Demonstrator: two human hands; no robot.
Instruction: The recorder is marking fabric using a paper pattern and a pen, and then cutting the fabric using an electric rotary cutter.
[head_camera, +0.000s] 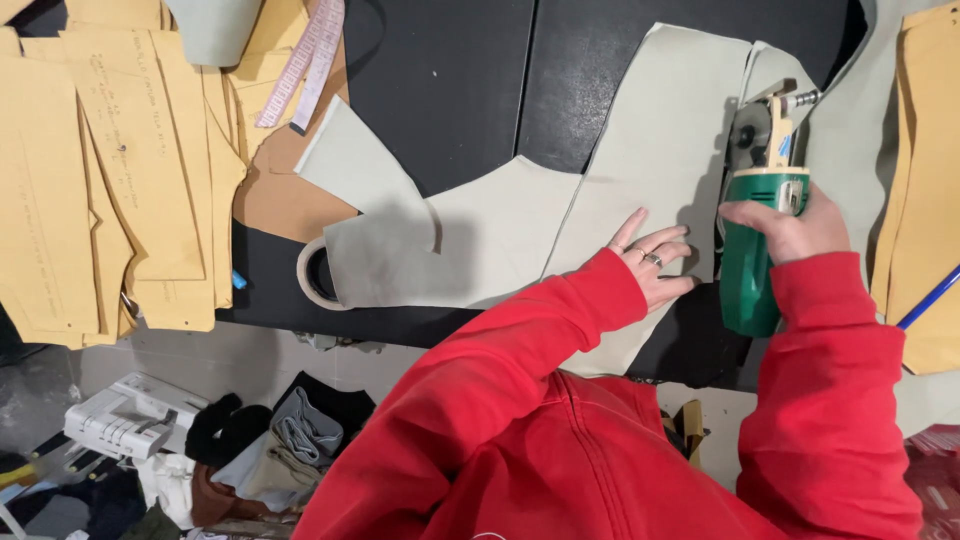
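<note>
Cutter (757, 215) clamped in right hand (790, 228), left hand (655, 262) fingers spread flat on fabric (560, 225) just beside it, bare black table (440, 70) beyond.

Fabric piece (620, 170) lies on the cutting table (440, 70); rotary cutter (760, 200) at its right, paper patterns (110, 170) far left, tape roll (315, 275) between.

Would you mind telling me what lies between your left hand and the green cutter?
In the head view, only a narrow strip of pale grey-green fabric lies between the left hand and the green rotary cutter, shaded by the tool.
</note>
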